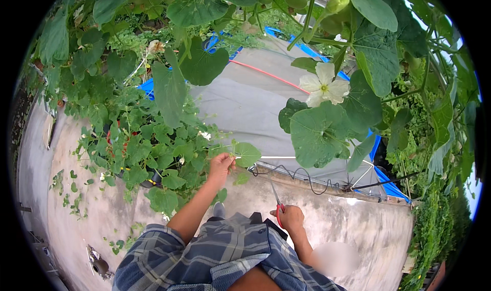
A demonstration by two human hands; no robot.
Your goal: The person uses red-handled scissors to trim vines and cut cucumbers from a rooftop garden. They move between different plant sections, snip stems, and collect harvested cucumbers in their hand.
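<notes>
My left hand (221, 169) reaches out ahead, its fingers pinched on a thin vine shoot. A broad green leaf (247, 154) spreads just beyond the fingertips. The exact spot of the grip is too small to make out. Lower and to the right, my right hand (293, 218) is closed round the red handles of a pair of scissors (277, 198). Their blades point up and away from me, apart from the shoot. The leafy vine mass (153, 158), dotted with small white flowers, hangs to the left of my left hand.
Large leaves and a white flower (324, 88) hang overhead at the right. Beyond lies a grey sheet (240, 104) with blue edges and a red line across it. A black cable (312, 184) loops along its near edge. Concrete floor (353, 224) lies underfoot.
</notes>
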